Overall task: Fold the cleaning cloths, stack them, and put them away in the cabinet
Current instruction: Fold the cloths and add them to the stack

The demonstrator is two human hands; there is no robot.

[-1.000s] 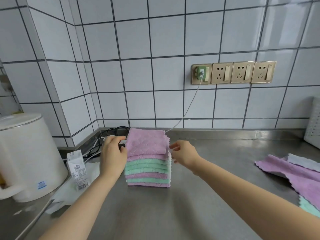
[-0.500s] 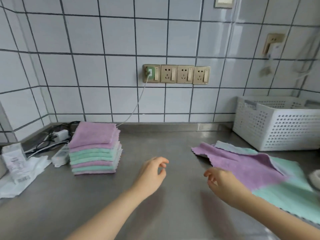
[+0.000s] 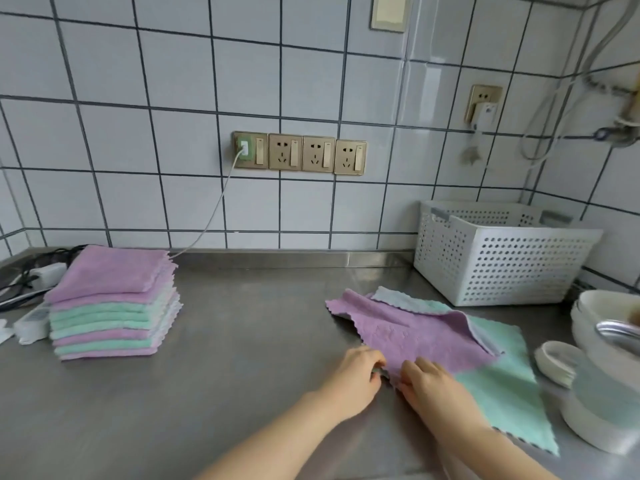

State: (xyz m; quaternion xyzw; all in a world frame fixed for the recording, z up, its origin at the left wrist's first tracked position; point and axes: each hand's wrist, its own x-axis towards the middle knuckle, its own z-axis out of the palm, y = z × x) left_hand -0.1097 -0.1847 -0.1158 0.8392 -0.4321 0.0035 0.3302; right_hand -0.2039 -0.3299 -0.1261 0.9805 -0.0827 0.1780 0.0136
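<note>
A stack of folded pink and green cloths (image 3: 110, 299) stands on the steel counter at the left. To the right lies an unfolded pink cloth (image 3: 412, 327), draped over a flat green cloth (image 3: 498, 386) and a pale grey one (image 3: 405, 301). My left hand (image 3: 356, 379) pinches the pink cloth's near corner. My right hand (image 3: 433, 386) grips the same near edge just beside it, fingers curled on the fabric.
A white perforated basket (image 3: 498, 258) stands at the back right by the tiled wall. White bowls and dishes (image 3: 602, 386) crowd the right edge. A charger, cables and a power strip (image 3: 34, 292) lie left of the stack. A cord hangs from the wall sockets (image 3: 299, 153).
Both hands left the folded stack and moved right across the counter. They now hold the near corner of the pink cloth; the view swung right with them.
</note>
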